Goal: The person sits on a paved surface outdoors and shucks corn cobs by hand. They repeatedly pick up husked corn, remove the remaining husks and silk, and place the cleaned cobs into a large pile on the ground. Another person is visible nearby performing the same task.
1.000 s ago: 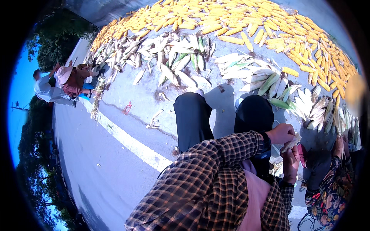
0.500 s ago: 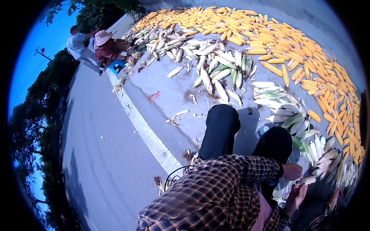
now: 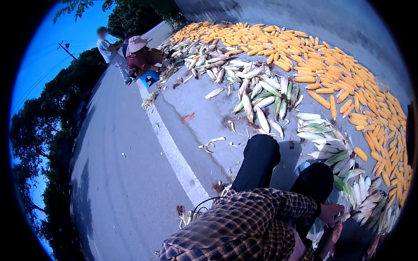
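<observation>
My left hand (image 3: 331,213), at the end of a plaid sleeve, is closed at the tip of a pale ear of corn (image 3: 345,216) beyond my right knee. Just below it, my right hand (image 3: 333,234) is curled around the lower part of the same ear. The fingers of both hands nearly meet, and much of the ear is hidden behind them. A heap of corn ears in pale husks (image 3: 370,204) lies right beside my hands.
Husked yellow corn cobs (image 3: 339,78) spread along the wall (image 3: 283,13). Unhusked ears (image 3: 261,91) lie ahead of my knees, with a clear bottle (image 3: 303,167) by my right knee. Two people, one in a pink hat (image 3: 137,43), are at the far left by a blue stool (image 3: 149,77).
My left hand has moved onto the ear that my right hand was holding away from it. The whole scene has shifted slightly right and down in view.
</observation>
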